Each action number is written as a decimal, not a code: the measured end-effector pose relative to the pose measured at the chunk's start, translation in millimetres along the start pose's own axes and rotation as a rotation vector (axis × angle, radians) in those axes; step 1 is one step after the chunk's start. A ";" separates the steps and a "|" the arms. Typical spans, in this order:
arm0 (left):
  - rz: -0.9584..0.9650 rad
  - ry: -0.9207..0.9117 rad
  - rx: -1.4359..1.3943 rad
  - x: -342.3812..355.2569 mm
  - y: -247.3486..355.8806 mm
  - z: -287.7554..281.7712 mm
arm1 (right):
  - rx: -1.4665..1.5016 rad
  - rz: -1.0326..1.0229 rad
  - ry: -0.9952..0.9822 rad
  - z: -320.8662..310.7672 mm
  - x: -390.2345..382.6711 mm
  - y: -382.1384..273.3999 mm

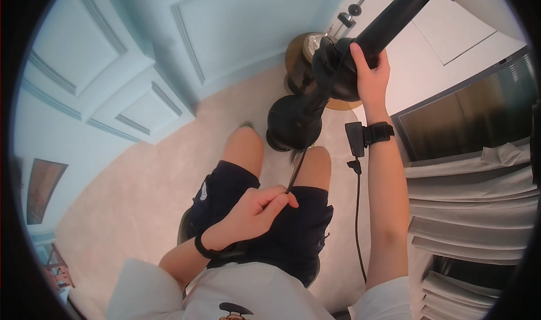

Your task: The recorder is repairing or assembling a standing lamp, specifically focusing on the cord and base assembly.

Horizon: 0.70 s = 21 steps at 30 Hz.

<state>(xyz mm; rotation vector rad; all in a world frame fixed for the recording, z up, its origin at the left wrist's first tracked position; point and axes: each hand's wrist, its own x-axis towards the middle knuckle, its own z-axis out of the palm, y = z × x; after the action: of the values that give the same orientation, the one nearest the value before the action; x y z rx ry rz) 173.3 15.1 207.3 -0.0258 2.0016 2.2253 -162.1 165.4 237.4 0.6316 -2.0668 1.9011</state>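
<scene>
A tall black lamp (298, 117) with rounded, bulging sections and a long tapering neck leans up toward the right. At its upper end is a large white curved piece (496, 1) that looks like the shade, partly cut off by the frame. My right hand (372, 72) is wrapped round the black body below the neck, thumb on the near side and fingers mostly hidden. From the low end of the lamp a thin dark cord (297, 170) runs to my left hand (262, 210), which pinches it above my lap.
Behind the lamp stands a round gold-brown side table (296, 60) with a clear ornamental stand (341, 27). Grey draped fabric (468, 207) and a dark framed panel (473, 111) lie to the right. Pale blue panelled walls (236, 27) rise ahead and left. A cable (358, 218) hangs from my right wrist device.
</scene>
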 end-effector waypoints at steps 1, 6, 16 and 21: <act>0.064 -0.007 0.037 0.9 1.0 3.2 | 0.001 0.006 0.002 0.2 -1.0 -0.7; 0.060 -0.024 0.098 0.0 12.4 13.5 | -0.057 -0.053 0.061 1.3 -2.9 1.2; 0.061 0.016 0.092 -7.1 7.8 26.7 | -0.188 -0.050 0.107 -1.6 -5.4 3.3; 0.073 0.021 0.094 -5.3 2.6 30.1 | -0.230 -0.062 0.093 -3.7 -1.8 7.4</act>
<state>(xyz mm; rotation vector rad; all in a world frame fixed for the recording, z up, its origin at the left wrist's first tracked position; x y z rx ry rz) 180.8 44.0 213.8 0.0353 2.1485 2.1795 -164.5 169.7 230.5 0.5357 -2.1377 1.5967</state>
